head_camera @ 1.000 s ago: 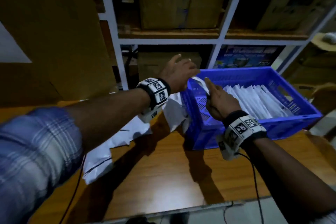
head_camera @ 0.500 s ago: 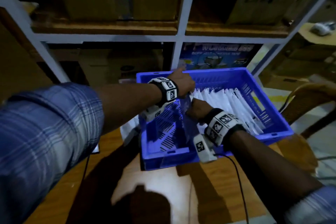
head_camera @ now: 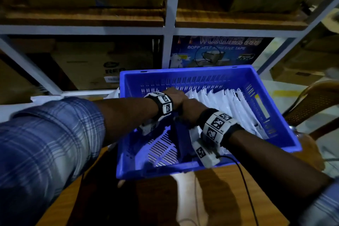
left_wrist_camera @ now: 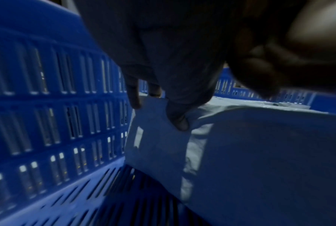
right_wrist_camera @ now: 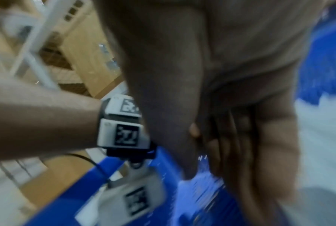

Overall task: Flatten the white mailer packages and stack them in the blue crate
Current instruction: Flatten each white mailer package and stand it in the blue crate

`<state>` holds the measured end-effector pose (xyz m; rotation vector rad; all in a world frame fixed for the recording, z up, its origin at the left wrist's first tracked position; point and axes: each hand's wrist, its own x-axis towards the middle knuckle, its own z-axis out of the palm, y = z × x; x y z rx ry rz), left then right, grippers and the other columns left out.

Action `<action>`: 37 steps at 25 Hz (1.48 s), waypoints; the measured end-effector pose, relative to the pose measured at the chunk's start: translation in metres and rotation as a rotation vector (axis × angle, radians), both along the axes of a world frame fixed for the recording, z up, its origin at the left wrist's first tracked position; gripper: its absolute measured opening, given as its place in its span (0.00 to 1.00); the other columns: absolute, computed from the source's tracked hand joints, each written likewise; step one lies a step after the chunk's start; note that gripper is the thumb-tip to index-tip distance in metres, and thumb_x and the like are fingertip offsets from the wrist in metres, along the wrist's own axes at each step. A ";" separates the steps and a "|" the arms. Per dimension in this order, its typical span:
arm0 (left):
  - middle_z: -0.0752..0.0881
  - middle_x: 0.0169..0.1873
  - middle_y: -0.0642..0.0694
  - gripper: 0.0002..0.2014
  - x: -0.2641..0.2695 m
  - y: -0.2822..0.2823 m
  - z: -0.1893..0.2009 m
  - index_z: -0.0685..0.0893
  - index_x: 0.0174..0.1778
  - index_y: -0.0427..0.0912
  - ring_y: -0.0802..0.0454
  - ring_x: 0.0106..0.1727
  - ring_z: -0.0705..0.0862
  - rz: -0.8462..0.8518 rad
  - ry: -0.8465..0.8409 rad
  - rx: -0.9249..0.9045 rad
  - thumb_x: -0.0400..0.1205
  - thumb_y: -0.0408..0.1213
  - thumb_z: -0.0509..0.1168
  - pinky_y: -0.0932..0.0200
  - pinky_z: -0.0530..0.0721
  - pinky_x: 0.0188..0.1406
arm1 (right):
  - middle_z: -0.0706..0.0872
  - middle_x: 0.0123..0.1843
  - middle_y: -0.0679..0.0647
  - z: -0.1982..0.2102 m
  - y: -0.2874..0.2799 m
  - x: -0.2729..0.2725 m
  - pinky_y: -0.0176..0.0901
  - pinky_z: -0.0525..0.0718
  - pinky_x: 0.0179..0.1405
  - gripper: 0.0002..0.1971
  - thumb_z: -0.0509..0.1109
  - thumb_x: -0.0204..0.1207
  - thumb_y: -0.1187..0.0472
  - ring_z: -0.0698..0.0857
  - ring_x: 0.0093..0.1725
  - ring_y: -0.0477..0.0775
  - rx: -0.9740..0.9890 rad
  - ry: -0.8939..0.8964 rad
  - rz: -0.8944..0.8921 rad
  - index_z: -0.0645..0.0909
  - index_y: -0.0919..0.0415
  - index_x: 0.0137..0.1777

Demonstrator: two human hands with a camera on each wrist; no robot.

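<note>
Mailers (head_camera: 225,104) stood on edge in a row along the right side of the crate (head_camera: 183,73), which sat on the table (head_camera: 99,189) in front of the shelves (head_camera: 168,27). We had both hands inside the crate at the left end of that row. Our left hand (head_camera: 175,96) pinched the top edge of the nearest mailer (left_wrist_camera: 240,152) between thumb and fingers (left_wrist_camera: 177,120), close to the crate's slotted wall (left_wrist_camera: 47,107); the mailer stood upright on the slotted floor. Our right hand (head_camera: 190,110) lay just beside the left, touching it, fingers (right_wrist_camera: 230,137) held straight and close together, pointing down toward the mailers, gripping nothing that we could see. More white mailers (head_camera: 113,95) lay on the table outside the crate's left wall. A chair (head_camera: 311,104) stood to the right.
</note>
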<state>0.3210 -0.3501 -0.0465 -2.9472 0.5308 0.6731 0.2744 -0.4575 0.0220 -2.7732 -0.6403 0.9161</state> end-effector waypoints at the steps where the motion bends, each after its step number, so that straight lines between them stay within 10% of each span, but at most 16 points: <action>1: 0.84 0.65 0.40 0.14 0.001 -0.001 -0.002 0.84 0.67 0.41 0.40 0.66 0.82 -0.007 0.031 -0.008 0.87 0.37 0.61 0.56 0.77 0.59 | 0.84 0.61 0.59 0.000 0.004 -0.001 0.29 0.74 0.38 0.20 0.71 0.81 0.57 0.81 0.66 0.61 0.010 0.070 0.039 0.80 0.68 0.69; 5: 0.87 0.60 0.48 0.14 0.005 0.008 0.002 0.91 0.55 0.55 0.42 0.64 0.83 -0.143 0.101 -0.037 0.76 0.47 0.67 0.59 0.75 0.51 | 0.69 0.82 0.60 -0.016 0.016 -0.005 0.40 0.67 0.70 0.28 0.61 0.86 0.50 0.69 0.79 0.60 -0.150 0.292 0.213 0.66 0.60 0.82; 8: 0.76 0.76 0.45 0.22 0.004 0.016 0.000 0.82 0.72 0.52 0.41 0.77 0.72 -0.283 -0.015 -0.027 0.80 0.39 0.69 0.48 0.75 0.69 | 0.60 0.86 0.58 -0.029 0.014 0.000 0.46 0.59 0.78 0.34 0.61 0.85 0.45 0.61 0.84 0.59 -0.226 0.366 0.223 0.55 0.57 0.86; 12: 0.73 0.74 0.42 0.27 0.004 0.022 0.005 0.73 0.74 0.44 0.39 0.72 0.73 -0.191 -0.236 -0.057 0.79 0.38 0.71 0.46 0.74 0.64 | 0.58 0.86 0.54 -0.037 0.007 0.009 0.38 0.62 0.70 0.33 0.58 0.87 0.45 0.61 0.83 0.55 -0.262 0.467 0.183 0.54 0.60 0.86; 18: 0.88 0.51 0.42 0.22 0.003 0.015 -0.011 0.88 0.59 0.41 0.38 0.51 0.88 -0.187 0.201 0.120 0.84 0.57 0.66 0.52 0.81 0.41 | 0.62 0.84 0.58 -0.047 0.002 0.009 0.40 0.65 0.70 0.33 0.59 0.87 0.50 0.65 0.80 0.56 -0.224 0.492 0.133 0.53 0.64 0.86; 25: 0.85 0.62 0.40 0.16 0.002 -0.006 -0.027 0.84 0.65 0.44 0.37 0.61 0.84 -0.243 0.225 0.122 0.86 0.48 0.65 0.47 0.81 0.53 | 0.73 0.79 0.59 -0.076 -0.006 0.007 0.57 0.70 0.77 0.30 0.63 0.84 0.46 0.74 0.75 0.60 -0.154 0.564 0.102 0.70 0.65 0.79; 37: 0.87 0.60 0.43 0.19 -0.014 0.018 0.016 0.86 0.64 0.44 0.41 0.60 0.85 -0.143 0.092 0.075 0.86 0.52 0.63 0.52 0.79 0.52 | 0.84 0.66 0.61 -0.019 -0.005 -0.009 0.51 0.82 0.64 0.23 0.65 0.82 0.43 0.84 0.59 0.58 -0.015 0.448 -0.069 0.82 0.64 0.63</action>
